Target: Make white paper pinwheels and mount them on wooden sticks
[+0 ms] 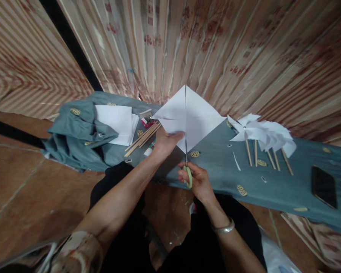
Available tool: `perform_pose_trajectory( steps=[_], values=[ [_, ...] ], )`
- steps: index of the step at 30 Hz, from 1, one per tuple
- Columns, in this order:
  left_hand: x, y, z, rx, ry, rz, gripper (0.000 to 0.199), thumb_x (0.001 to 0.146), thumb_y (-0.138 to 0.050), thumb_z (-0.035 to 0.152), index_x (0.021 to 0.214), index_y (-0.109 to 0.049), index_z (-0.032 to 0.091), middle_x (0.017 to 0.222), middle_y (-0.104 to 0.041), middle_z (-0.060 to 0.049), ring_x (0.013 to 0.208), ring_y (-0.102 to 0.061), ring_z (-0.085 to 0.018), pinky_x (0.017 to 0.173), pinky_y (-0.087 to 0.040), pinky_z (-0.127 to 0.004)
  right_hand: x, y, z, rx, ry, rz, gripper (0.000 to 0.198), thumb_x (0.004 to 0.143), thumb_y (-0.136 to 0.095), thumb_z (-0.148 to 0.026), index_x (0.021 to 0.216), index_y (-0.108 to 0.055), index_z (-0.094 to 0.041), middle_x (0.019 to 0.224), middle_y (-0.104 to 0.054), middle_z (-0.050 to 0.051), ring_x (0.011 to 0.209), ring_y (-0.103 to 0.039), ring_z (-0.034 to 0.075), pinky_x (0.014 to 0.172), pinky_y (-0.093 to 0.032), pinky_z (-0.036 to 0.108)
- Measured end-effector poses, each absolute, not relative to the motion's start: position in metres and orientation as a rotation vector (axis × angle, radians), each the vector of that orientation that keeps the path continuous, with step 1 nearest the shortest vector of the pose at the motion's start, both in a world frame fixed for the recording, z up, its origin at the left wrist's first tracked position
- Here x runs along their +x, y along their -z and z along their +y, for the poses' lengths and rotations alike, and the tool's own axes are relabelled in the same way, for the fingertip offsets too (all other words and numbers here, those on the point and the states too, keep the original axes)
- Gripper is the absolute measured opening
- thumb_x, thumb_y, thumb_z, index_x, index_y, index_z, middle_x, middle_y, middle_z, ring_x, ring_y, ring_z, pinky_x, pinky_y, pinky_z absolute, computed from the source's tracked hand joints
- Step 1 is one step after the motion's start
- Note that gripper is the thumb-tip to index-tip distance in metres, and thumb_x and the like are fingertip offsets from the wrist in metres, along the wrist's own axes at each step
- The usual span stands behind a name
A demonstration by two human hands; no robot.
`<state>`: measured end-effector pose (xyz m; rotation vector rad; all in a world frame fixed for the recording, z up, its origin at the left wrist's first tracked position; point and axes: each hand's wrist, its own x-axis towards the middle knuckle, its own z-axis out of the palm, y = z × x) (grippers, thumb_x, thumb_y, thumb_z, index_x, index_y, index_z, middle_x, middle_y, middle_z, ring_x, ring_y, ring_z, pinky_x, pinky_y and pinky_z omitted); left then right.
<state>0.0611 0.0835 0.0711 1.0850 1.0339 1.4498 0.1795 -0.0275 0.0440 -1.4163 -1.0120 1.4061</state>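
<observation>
A square sheet of white paper (203,115) is held up corner-on above the cloth, with crease lines running from corner to corner. My left hand (167,142) grips its lower left edge, the thumb lying on top of the paper. In my right hand (197,178) is a pair of scissors (188,176) with light green handles. Their blades meet the sheet's near corner, along the upright crease. How far the cut reaches I cannot tell.
Left on the cloth (216,170) lie a paper stack (113,121), wooden sticks (143,139) and a small red box (147,121). Several paper pinwheels (250,127) on sticks, a paper strip (236,161) and a phone (324,186) lie right. A curtain (170,49) hangs behind.
</observation>
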Motion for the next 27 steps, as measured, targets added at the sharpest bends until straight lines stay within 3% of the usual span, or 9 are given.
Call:
perform_pose_trajectory(
  steps=[9, 13, 27],
  values=[
    [0.066, -0.066, 0.083, 1.090, -1.408, 1.030, 0.029, 0.053, -0.075, 0.019, 0.080, -0.064, 0.015, 0.073, -0.066, 0.000, 0.072, -0.063, -0.018, 0.070, -0.051, -0.029, 0.185, -0.044, -0.028, -1.433, -1.372, -1.065, 0.037, 0.066, -0.080, -0.047, 0.091, -0.070, -0.021, 0.060, -0.063, -0.003, 0.055, -0.058, 0.012, 0.052, -0.045, 0.023],
    [0.067, -0.062, 0.082, 1.081, -1.401, 1.014, 0.033, 0.053, -0.076, 0.019, 0.084, -0.063, 0.015, 0.073, -0.067, -0.001, 0.072, -0.064, -0.019, 0.071, -0.052, -0.030, 0.185, -0.048, -0.027, -1.449, -1.382, -1.017, 0.039, 0.062, -0.082, -0.049, 0.087, -0.070, -0.021, 0.061, -0.064, -0.003, 0.056, -0.059, 0.012, 0.054, -0.048, 0.023],
    [0.067, -0.061, 0.081, 1.061, -1.397, 0.991, 0.031, 0.055, -0.077, 0.019, 0.084, -0.065, 0.015, 0.074, -0.069, -0.001, 0.075, -0.066, -0.019, 0.074, -0.054, -0.029, 0.183, -0.047, -0.025, -1.441, -1.376, -0.999, 0.039, 0.062, -0.082, -0.049, 0.085, -0.070, -0.020, 0.057, -0.064, -0.003, 0.050, -0.057, 0.011, 0.049, -0.046, 0.022]
  ],
)
